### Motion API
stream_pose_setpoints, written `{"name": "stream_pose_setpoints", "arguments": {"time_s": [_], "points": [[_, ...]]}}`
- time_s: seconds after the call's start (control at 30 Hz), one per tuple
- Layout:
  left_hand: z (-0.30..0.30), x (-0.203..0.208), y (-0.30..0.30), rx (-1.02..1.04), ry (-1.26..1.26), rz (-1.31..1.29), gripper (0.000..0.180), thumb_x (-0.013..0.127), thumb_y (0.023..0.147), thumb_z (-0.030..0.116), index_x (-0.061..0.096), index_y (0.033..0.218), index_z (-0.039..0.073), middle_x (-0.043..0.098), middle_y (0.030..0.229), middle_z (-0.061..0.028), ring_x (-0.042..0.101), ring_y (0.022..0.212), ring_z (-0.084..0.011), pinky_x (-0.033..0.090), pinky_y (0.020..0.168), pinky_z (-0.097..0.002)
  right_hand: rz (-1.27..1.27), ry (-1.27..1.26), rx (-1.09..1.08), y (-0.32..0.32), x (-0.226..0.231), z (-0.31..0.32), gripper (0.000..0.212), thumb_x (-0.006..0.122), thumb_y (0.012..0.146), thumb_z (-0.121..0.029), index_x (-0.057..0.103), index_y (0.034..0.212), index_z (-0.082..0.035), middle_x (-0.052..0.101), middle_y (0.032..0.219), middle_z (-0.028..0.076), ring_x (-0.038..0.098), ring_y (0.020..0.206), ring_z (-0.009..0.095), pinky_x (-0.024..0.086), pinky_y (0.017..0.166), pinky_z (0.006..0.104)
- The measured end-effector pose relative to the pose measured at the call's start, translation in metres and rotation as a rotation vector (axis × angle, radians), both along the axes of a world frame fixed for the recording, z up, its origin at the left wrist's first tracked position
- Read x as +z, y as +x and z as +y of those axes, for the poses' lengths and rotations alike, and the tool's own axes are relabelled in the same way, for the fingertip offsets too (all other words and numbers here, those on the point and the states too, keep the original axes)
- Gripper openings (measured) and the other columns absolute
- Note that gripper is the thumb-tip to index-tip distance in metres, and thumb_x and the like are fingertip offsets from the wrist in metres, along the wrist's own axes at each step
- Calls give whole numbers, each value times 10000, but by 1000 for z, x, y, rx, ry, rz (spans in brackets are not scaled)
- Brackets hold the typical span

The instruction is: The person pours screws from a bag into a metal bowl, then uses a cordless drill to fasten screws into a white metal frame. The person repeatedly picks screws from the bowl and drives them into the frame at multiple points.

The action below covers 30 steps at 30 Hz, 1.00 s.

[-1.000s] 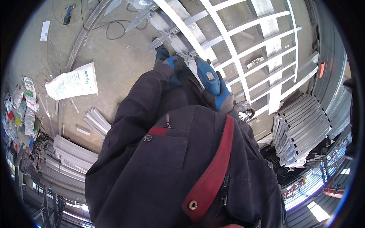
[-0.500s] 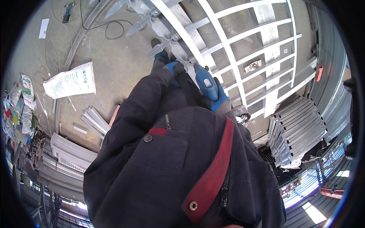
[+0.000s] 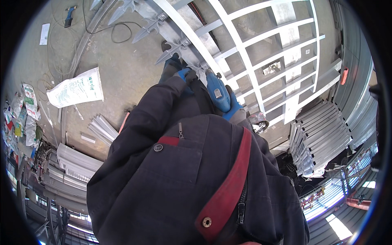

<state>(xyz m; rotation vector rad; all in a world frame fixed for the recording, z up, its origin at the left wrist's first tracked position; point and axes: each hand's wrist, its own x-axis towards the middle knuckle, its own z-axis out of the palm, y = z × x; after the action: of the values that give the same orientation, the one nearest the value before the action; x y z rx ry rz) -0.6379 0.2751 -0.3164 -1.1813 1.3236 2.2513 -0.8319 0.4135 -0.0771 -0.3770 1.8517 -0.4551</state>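
Note:
My right hand [image 3: 233,107], in a blue and black glove, grips a blue power drill [image 3: 218,92]. Its nose points away from me, toward the end of a white metal fence panel [image 3: 241,49]. At the near corner of that panel sits a grey spear-shaped finial [image 3: 199,66]. My left hand [image 3: 186,76], gloved the same way, is closed around the finial's pointed end, which it hides. More finials of this kind [image 3: 174,50] stick out to the left along the panel's edge. Where the drill's tip meets the work is too small to make out.
A white printed sack [image 3: 75,90] lies on the floor at left. Farther off are another power tool [image 3: 69,17] and a loose cable [image 3: 121,32]. Metal profiles [image 3: 77,161] are stacked at lower left, and bundled silver bars [image 3: 320,136] stand at right.
The drill and my right hand have shifted slightly left and toward me. My left hand stays at the finial. The whole view has moved a little.

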Motion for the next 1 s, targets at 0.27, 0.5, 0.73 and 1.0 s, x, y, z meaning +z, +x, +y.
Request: {"name": "stream_pose_setpoints", "arguments": {"time_s": [0.27, 0.5, 0.73, 1.0], "points": [[3, -3, -1, 17, -40, -11, 356, 633, 1009, 407, 720, 1077, 69, 711, 919, -69, 652, 860, -173, 527, 794, -338, 58, 33, 52, 4, -4, 2, 1093, 827, 747, -394, 231, 1637, -176, 637, 1354, 240, 664, 1195, 399, 544, 978, 454], [0, 5, -3, 50, -6, -12, 383, 620, 1005, 446, 739, 1056, 86, 694, 904, -41, 628, 844, -146, 512, 774, -317, 74, 48, 99, 1, 3, -6, 1090, 825, 747, -414, 238, 1634, -174, 663, 1311, 239, 677, 1168, 407, 549, 969, 459], [6, -4, 1, 49, 36, -44, 391, 638, 1010, 455, 737, 1071, 82, 690, 912, -24, 610, 841, -126, 508, 769, -305, 45, 21, 85, -5, 16, -22, 1073, 826, 743, -365, 257, 1626, -149, 636, 1351, 242, 653, 1209, 405, 535, 998, 450], [6, -17, 7, 1, -72, 24, 355, 642, 1012, 406, 694, 1167, 90, 727, 1027, -96, 683, 976, -231, 530, 870, -374, 159, -80, 227, -8, 1, -47, 1024, 789, 772, -319, 254, 1617, -99, 637, 1282, 291, 672, 1121, 445, 553, 927, 480]]}}
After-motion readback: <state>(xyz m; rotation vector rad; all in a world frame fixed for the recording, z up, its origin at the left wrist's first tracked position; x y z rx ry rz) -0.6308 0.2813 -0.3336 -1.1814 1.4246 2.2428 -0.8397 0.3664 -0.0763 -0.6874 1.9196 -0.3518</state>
